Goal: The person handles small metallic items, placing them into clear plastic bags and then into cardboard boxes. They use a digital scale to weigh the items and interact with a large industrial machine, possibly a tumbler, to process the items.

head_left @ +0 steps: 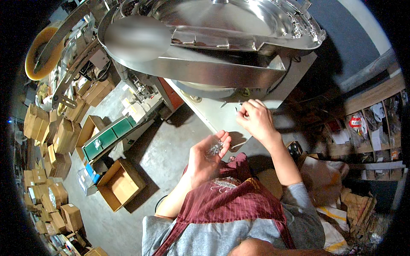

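Observation:
My left hand [207,153] is cupped palm up in front of my apron, with a small heap of shiny metal screws [215,147] in it. Up and to the right, my right hand [257,117] is closed in a pinch over the pale machine table [205,112]. Whatever its fingertips hold is too small to make out. Close to those fingertips, a small metal piece [224,103] lies on the table under the bowl rim. Above both hands stands a large round steel feeder bowl [222,72], with a few screws [223,45] along its straight track.
Left of me a green conveyor belt [102,143] slopes down beside an open cardboard box [121,185] on the floor. Many cartons [66,134] are stacked farther left. Wooden shelves [367,141] with bagged goods stand at right. The bowl's steel rim overhangs the table.

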`<state>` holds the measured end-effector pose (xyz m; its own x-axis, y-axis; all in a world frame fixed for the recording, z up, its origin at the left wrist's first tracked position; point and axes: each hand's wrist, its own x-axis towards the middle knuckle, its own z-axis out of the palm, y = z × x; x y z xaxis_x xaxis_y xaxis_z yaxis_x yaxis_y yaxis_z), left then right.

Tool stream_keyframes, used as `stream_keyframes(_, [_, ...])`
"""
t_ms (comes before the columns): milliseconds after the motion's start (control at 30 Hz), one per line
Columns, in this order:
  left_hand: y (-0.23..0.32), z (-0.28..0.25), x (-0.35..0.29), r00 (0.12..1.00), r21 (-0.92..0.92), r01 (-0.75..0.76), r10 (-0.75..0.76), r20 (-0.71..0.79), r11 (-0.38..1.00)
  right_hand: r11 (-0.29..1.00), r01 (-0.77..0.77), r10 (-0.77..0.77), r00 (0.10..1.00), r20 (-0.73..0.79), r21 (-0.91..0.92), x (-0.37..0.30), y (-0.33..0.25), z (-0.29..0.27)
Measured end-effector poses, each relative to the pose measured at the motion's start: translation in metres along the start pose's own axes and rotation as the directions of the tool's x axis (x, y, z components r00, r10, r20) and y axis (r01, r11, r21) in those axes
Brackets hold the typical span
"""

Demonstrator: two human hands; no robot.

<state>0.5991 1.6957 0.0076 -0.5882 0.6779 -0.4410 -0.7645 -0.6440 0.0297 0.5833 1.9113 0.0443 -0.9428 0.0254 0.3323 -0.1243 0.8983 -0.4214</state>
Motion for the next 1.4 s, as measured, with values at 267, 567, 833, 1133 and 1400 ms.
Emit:
stream_keyframes(267, [0.0, 0.005, -0.001, 0.999, -0.027, -0.013, 0.012, -0.033, 1.0, 0.987, 0.163, -0.163, 0.986, 0.023, -0.007, -0.004, 0.011, 0.021])
stream_keyframes(567, [-0.001, -0.001, 0.003, 1.0, 0.029, -0.029, 0.029, -0.003, 0.999, 0.951, 0.096, -0.146, 0.977, 0.153, 0.292, -0.005, -0.021, -0.026])
stream_keyframes(833, [0.0, 0.005, 0.001, 0.99, -0.185, 0.138, -0.128, 0.065, 0.973, 0.914, 0.307, -0.319, 0.948, -0.004, -0.265, 0.005, 0.018, 0.022])
stream_keyframes(1133, [0.004, -0.018, -0.004, 0.984, 0.222, -0.157, 0.134, 0.119, 0.962, 0.741, 0.625, -0.604, 0.78, -0.162, 0.246, 0.006, -0.047, -0.005])
stream_keyframes(1400, [0.011, -0.011, -0.002, 0.989, -0.29, 0.093, -0.053, 0.141, 0.952, 0.922, 0.367, -0.372, 0.928, -0.016, -0.123, 0.015, -0.001, 0.034])
